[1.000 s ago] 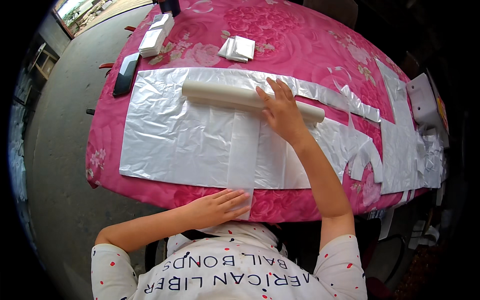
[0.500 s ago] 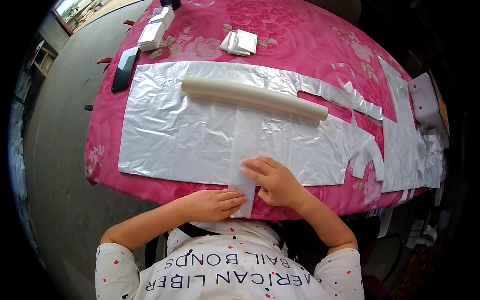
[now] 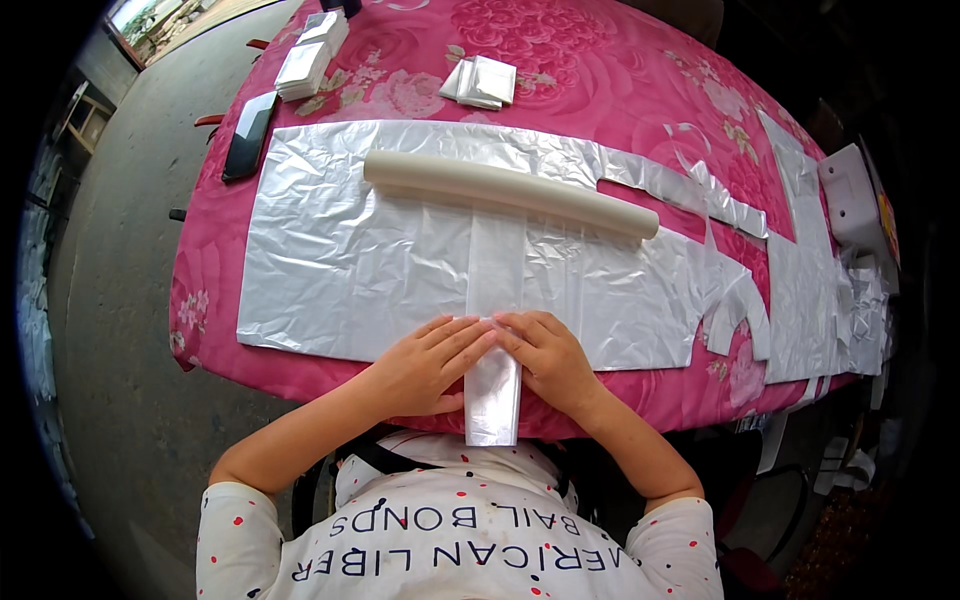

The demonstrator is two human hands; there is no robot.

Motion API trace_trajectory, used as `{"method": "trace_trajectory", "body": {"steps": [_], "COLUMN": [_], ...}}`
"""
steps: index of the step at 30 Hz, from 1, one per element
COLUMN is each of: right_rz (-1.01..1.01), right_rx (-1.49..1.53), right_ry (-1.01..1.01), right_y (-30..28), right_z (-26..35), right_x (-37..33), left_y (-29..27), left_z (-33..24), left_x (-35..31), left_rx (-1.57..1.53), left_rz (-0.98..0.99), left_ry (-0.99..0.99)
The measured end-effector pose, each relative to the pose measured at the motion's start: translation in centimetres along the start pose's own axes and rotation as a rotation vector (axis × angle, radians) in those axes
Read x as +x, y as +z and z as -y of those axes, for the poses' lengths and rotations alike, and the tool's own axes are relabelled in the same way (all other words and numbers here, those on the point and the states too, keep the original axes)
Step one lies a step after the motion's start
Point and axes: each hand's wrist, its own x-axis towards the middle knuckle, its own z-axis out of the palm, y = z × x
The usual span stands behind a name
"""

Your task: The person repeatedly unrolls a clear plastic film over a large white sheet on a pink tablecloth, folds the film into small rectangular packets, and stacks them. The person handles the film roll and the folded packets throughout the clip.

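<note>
A folded, glossy band of white plastic film point(image 3: 492, 405) lies before me, its near end reaching past the table edge. My left hand point(image 3: 432, 362) rests along its left side, fingers stretched and side by side. From the right, my right hand point(image 3: 545, 358) lays its slightly bent fingers on it. The fingertips of both hands meet at the band's far, folded edge, apparently pressing it down. Underneath, large silvery plastic bags point(image 3: 330, 270) with cut-out handles are spread flat. Across them lies a long cream tube point(image 3: 510, 194).
A pink flowered cloth point(image 3: 570, 50) covers the table. A dark phone point(image 3: 250, 137), stacks of folded white film packets point(image 3: 303, 70) and a smaller packet pile point(image 3: 480, 82) lie farther off. To the right are more plastic bags point(image 3: 805, 310) and a white box point(image 3: 850, 197).
My left hand has moved up and away from me to the band's far edge, beside my right hand. The band is now folded over into a shorter, squared, shinier piece. The tube has hardly moved.
</note>
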Motion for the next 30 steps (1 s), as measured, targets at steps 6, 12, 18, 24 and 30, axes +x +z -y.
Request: {"method": "trace_trajectory", "body": {"steps": [6,12,18,24,30], "right_rz": [-0.018,0.031,0.283,0.359,0.294], "right_rx": [0.016,0.242,0.474,0.516,0.509], "right_ry": [0.034,0.404,0.933,0.977,0.997], "right_y": [-0.9,-1.3,-2.8,-2.6,-2.2], "right_z": [-0.1,-1.3,-1.8,-2.8,-2.7], "right_x": [0.2,1.5,5.4,6.0,5.7], "left_y": [0.0,-0.5,0.4,2.0,3.4], "left_z": [0.0,-0.2,-0.1,-1.2,-1.9], "left_x": [0.7,2.0,1.8,2.7,2.8], "left_rx": [-0.053,-0.382,-0.390,0.120,0.180], "left_rz": [-0.048,-0.088,-0.347,-0.011,0.008], "left_ry": [-0.112,-0.434,-0.433,-0.296,-0.407]}}
